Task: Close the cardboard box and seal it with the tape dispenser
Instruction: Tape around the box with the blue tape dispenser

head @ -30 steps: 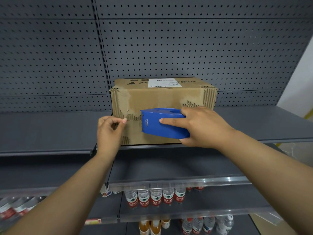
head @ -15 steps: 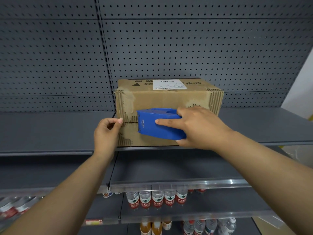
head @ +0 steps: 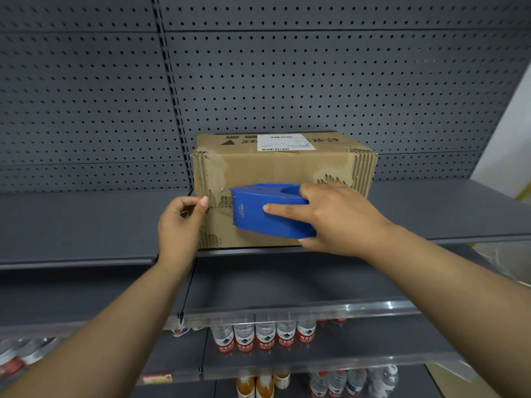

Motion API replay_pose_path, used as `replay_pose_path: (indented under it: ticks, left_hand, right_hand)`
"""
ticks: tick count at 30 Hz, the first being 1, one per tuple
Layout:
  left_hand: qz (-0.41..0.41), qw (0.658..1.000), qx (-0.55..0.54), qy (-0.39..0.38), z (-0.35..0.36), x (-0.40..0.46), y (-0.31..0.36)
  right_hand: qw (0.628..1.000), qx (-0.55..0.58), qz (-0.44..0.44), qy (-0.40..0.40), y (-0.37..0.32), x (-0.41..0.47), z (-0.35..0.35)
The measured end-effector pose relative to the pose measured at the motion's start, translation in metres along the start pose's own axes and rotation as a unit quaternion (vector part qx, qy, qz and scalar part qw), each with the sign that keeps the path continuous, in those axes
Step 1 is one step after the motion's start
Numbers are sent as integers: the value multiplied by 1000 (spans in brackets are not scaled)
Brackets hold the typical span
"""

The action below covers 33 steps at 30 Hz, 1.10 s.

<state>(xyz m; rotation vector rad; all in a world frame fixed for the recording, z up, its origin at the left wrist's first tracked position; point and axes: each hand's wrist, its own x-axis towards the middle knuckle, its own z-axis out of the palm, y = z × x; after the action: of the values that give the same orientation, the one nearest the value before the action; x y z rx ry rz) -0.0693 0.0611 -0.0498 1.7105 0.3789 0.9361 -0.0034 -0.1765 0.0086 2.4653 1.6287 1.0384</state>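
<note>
This is a shop, at a run of grey metal display shelving. The back panel [head: 316,81] is perforated board with rows of small holes, split by slotted uprights. Flat grey shelves [head: 86,225] step outward, each with a clear plastic strip along its front edge. On the lower shelves stand rows of bottled water [head: 264,337] with red labels, and below them bottles of an orange drink [head: 255,386].
</note>
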Motion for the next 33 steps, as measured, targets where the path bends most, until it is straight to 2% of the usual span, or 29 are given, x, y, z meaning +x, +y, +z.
replay_pose_path:
  ticks: [17,26,30,33]
  left_hand:
    - [68,985,156,23,15,-9,6]
    - [77,980,175,53,23,-7,5]
    - [162,964,202,62,24,-4,2]
    - [254,938,236,26,24,1,-2]
  right_hand:
    - [1000,6,0,12,7,-9,3]
    - [1000,5,-3,14,10,-10,5]
    - [1000,-10,-10,13,11,-11,3]
    - [1000,-10,-13,11,12,-13,1]
